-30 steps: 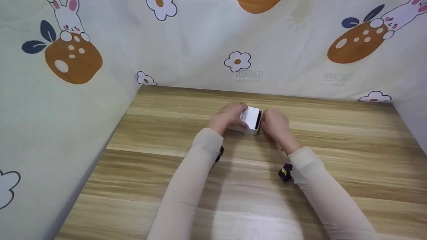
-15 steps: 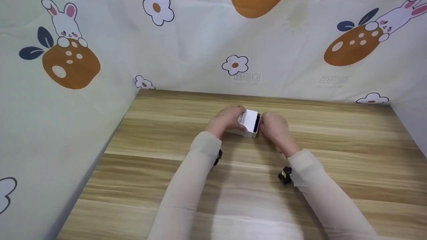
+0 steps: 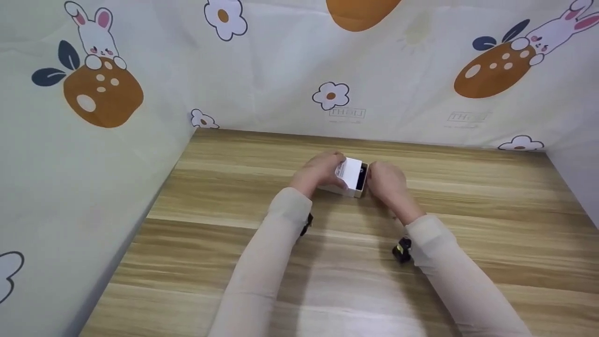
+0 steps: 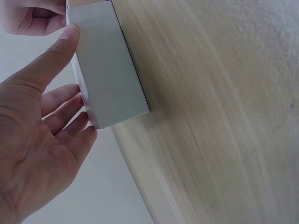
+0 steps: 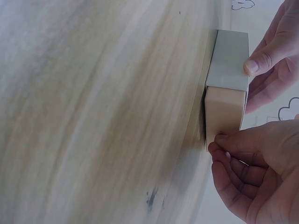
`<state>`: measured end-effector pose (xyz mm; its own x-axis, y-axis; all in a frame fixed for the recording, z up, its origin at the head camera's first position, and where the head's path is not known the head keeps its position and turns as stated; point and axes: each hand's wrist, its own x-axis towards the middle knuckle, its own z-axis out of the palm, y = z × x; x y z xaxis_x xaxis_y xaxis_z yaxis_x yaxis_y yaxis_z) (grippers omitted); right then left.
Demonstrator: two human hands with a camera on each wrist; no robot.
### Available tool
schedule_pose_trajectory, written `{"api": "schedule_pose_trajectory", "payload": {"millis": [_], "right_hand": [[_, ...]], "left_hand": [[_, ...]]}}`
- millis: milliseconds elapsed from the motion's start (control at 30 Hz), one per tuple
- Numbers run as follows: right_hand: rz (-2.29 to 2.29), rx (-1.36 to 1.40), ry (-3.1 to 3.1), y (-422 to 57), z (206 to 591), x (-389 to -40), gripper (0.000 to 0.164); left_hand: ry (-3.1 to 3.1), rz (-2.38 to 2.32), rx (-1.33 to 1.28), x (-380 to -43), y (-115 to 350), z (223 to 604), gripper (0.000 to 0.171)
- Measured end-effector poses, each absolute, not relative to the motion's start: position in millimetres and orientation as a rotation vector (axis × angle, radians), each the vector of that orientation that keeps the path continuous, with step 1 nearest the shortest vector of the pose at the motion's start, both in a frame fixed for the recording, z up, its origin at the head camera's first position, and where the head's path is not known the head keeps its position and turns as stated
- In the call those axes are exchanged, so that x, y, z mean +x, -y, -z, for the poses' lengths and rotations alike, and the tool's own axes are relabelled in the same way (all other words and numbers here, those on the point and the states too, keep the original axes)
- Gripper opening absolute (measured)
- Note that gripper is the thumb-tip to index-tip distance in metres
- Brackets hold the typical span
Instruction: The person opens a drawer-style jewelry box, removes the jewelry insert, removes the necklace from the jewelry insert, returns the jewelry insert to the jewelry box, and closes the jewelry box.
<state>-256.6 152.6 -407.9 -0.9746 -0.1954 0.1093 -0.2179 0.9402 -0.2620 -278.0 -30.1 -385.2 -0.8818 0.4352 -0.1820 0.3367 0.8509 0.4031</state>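
Note:
A white box with small print on its top (image 3: 351, 173) lies on the wooden table, its outer sleeve (image 5: 228, 58) fitted round a tan inner tray (image 5: 224, 109). The tray sticks out at the right end, and something black (image 3: 361, 177) shows inside it. My left hand (image 3: 320, 171) grips the sleeve from the left, thumb on the near side and fingers across at the far side. At the tray's protruding end, my right hand (image 3: 387, 180) pinches the edge between thumb and curled forefinger. Most of the tray's contents are hidden under the sleeve.
The wood-grain table (image 3: 468, 196) meets a patterned cloth wall (image 3: 262, 89) close behind the box. A second cloth wall (image 3: 93, 187) runs along the left edge. Black wrist cameras (image 3: 402, 249) hang under both cuffs.
The dark opening at the box's right end has grown a little wider as the tray slid out to the right. Both hands keep their hold; the head view has tilted slightly.

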Motion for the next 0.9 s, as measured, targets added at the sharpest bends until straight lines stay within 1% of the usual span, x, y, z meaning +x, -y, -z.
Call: {"api": "schedule_pose_trajectory", "payload": {"millis": [333, 900], "right_hand": [[-0.366, 0.309, 3.027, -153.8, 408.1, -257.1, 0.018], [-0.355, 0.267, 3.06, -157.7, 406.9, -254.7, 0.019]], "left_hand": [[-2.757, -0.53, 0.575, -278.2, 29.8, 384.5, 0.077], [-2.757, -0.534, 0.59, -277.5, 30.2, 385.9, 0.075]]}}
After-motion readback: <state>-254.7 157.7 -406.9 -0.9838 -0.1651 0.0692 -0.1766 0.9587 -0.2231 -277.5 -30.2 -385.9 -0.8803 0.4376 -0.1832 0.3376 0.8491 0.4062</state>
